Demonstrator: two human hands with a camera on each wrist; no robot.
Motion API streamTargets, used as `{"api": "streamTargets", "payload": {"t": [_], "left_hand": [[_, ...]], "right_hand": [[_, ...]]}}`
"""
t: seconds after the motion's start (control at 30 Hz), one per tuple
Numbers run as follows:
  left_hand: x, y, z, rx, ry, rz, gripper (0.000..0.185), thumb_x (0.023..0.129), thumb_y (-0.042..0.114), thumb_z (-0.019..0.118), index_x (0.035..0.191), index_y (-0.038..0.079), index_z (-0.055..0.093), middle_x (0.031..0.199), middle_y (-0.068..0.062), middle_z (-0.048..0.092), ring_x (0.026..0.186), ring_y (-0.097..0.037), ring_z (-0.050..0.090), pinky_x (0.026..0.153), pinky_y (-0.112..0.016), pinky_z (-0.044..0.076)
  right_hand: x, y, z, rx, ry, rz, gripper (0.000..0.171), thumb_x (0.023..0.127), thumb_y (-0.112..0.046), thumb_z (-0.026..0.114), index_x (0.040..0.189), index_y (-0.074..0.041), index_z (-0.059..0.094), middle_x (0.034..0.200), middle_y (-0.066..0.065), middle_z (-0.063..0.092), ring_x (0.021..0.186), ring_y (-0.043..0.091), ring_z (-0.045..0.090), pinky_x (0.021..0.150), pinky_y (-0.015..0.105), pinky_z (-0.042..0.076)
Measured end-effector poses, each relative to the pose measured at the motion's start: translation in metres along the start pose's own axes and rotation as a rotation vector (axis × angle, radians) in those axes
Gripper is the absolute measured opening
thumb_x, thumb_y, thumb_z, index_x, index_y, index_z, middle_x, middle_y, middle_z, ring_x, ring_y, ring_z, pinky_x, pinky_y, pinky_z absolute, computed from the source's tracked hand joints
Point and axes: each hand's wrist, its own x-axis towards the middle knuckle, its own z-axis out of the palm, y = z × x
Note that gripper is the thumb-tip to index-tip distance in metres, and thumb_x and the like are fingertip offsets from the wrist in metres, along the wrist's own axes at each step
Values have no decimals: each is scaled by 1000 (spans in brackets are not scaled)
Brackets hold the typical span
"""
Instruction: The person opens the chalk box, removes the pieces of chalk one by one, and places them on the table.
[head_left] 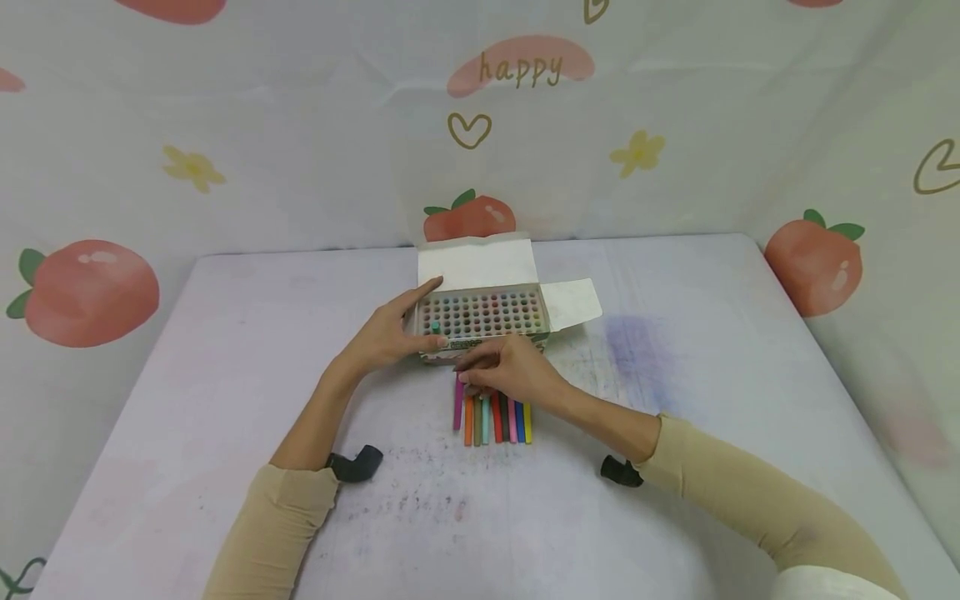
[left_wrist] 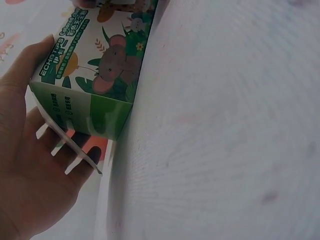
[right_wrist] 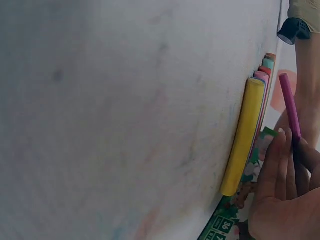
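A white cardboard chalk box (head_left: 480, 261) stands open at the back of the table, its lid up and a side flap out. Sockets fill its tray (head_left: 483, 312), and a green chalk stick (head_left: 435, 327) pokes up at the front left. My left hand (head_left: 384, 335) grips the box's left end, thumb along the front; in the left wrist view the fingers lie behind the end flap (left_wrist: 70, 142). Just in front of the box, my right hand (head_left: 517, 367) pinches a magenta chalk stick (right_wrist: 290, 105) between thumb and fingers, its free end pointing toward the person.
Several chalk sticks lie side by side before the box, from an orange one (head_left: 468, 421) to a yellow one (head_left: 527, 423). Purple smudges (head_left: 641, 358) mark the white tabletop on the right. A patterned cloth (head_left: 315, 167) hangs behind the table.
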Motion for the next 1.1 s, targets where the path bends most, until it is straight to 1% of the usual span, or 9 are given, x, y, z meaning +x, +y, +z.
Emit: {"api": "streamTargets", "payload": {"t": [0.2, 0.3, 0.43, 0.53, 0.6, 0.77, 0.93, 1.03, 1.1], "left_hand": [[0, -1, 1, -4, 2, -2, 90, 82, 46, 78, 156, 39, 27, 160, -8, 30, 145, -31, 27, 111, -57, 27], [0, 0, 1, -5, 0, -2, 89, 83, 44, 78, 156, 39, 27, 159, -8, 30, 145, -30, 28, 111, -57, 28], [0, 0, 0, -3, -3, 3, 89, 84, 44, 78, 156, 40, 27, 160, -7, 30, 146, -30, 26, 111, -57, 27], [0, -1, 1, -8, -6, -1, 88, 84, 43, 78, 156, 40, 27, 160, -7, 29, 146, -31, 25, 112, -58, 25], [0, -2, 1, -12, -11, -7, 88, 84, 43, 78, 156, 41, 27, 160, -6, 29, 147, -30, 24, 112, -58, 25], [-1, -2, 2, -18, -16, -7, 87, 85, 42, 77, 156, 41, 26, 160, -6, 29, 147, -30, 24, 112, -58, 25], [0, -3, 2, -19, -6, -5, 87, 85, 41, 77, 156, 40, 27, 160, -6, 30, 147, -29, 24, 112, -59, 24], [0, -2, 1, -25, -8, -15, 88, 84, 42, 78, 156, 41, 27, 159, -6, 30, 146, -29, 24, 111, -59, 25], [0, -2, 1, -29, -8, -22, 88, 84, 42, 78, 156, 41, 27, 159, -7, 30, 146, -29, 25, 111, -59, 25]], "right_hand": [[1, 3, 1, -93, 2, 24, 12, 92, -12, 71, 102, -9, 78, 89, 0, 75, 75, 15, 73, 65, 33, 57], [2, 4, 1, -178, 4, 3, 11, 92, -15, 72, 100, -13, 79, 88, -4, 74, 68, 12, 69, 61, 30, 54], [4, 6, 1, -287, 22, -35, 9, 91, -20, 74, 97, -18, 81, 98, -7, 73, 69, 7, 61, 59, 27, 50], [5, 8, 2, -336, 24, -62, 9, 90, -21, 76, 97, -19, 81, 103, -9, 72, 78, 4, 59, 62, 26, 49], [5, 10, 2, -359, 17, -74, 9, 90, -21, 76, 96, -18, 81, 101, -9, 73, 79, 6, 61, 63, 26, 50], [5, 13, 4, -411, 34, -94, 7, 89, -20, 77, 93, -19, 82, 107, -4, 73, 103, 10, 63, 77, 25, 51], [5, 12, 4, -434, 44, -96, 7, 86, -22, 79, 92, -20, 81, 110, -2, 73, 116, 15, 60, 91, 32, 50], [5, 10, 4, -429, 38, -99, 8, 86, -22, 79, 93, -20, 81, 106, -5, 73, 107, 11, 63, 88, 31, 51], [4, 8, 4, -410, 32, -98, 8, 87, -21, 79, 94, -19, 81, 104, -7, 73, 96, 7, 64, 79, 28, 52]]}}
